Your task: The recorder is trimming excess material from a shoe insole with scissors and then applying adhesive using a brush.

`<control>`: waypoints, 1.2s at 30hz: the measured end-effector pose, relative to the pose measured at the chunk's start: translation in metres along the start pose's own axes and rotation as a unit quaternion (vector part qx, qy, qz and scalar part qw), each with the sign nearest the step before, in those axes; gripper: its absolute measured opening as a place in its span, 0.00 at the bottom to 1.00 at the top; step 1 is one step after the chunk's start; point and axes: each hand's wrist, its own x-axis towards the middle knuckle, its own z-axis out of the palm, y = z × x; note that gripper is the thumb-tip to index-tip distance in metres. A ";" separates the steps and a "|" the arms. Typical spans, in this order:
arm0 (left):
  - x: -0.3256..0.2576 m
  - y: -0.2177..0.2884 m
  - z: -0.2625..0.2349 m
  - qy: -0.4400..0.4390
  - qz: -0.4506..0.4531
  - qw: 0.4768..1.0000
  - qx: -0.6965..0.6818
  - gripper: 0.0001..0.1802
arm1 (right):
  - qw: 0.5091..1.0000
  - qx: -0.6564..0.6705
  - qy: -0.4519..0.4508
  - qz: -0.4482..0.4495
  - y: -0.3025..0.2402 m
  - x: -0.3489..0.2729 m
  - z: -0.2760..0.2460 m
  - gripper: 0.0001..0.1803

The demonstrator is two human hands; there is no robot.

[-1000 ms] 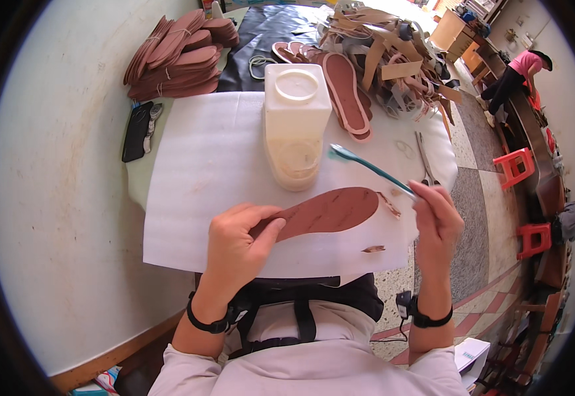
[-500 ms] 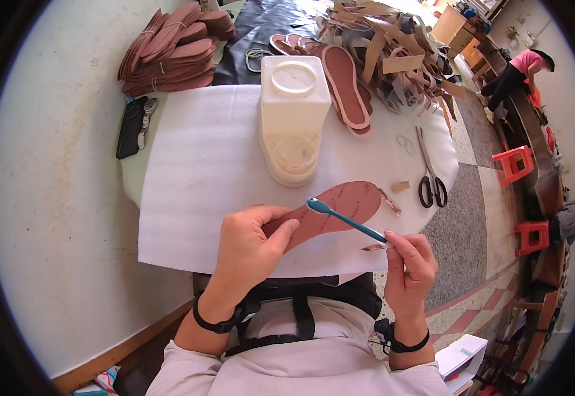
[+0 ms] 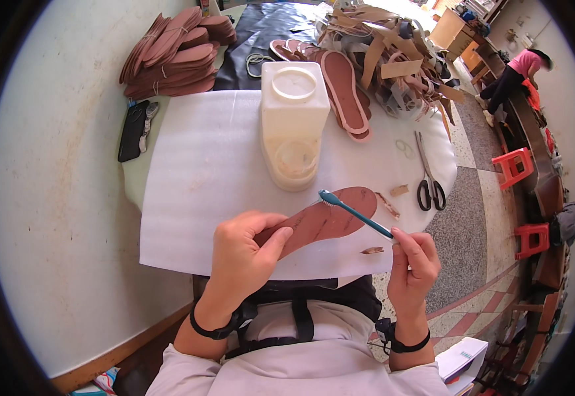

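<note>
Over the white sheet (image 3: 195,185), the left hand (image 3: 248,245) pinches one end of a brown insole (image 3: 319,223), its broad end pointing right. The right hand (image 3: 414,261) grips a teal toothbrush (image 3: 359,215) by the handle, its bristled head over the insole's far edge; contact is hard to tell. Beyond stands a pale plastic container (image 3: 294,125); scissors (image 3: 427,170) lie to the right.

Insole (image 3: 323,224): reddish brown, thin dark marks. Brush (image 3: 360,217): teal, whitish handle end. Plastic container (image 3: 294,119): milky cream. Sheet (image 3: 191,191): plain white. Bench (image 3: 133,183) edge: pale green. Scissors (image 3: 427,173): black handles, grey blades. Bordered insole (image 3: 341,86): reddish brown, pale pink edging. Stools (image 3: 530,229): red. Floor (image 3: 462,224): speckled grey and cream panels, reddish diagonal bands.
</note>
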 end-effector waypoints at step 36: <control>-0.006 0.007 -0.027 0.035 -0.020 0.996 -0.084 0.06 | 0.997 -0.002 0.071 0.043 0.012 0.010 -0.016 0.11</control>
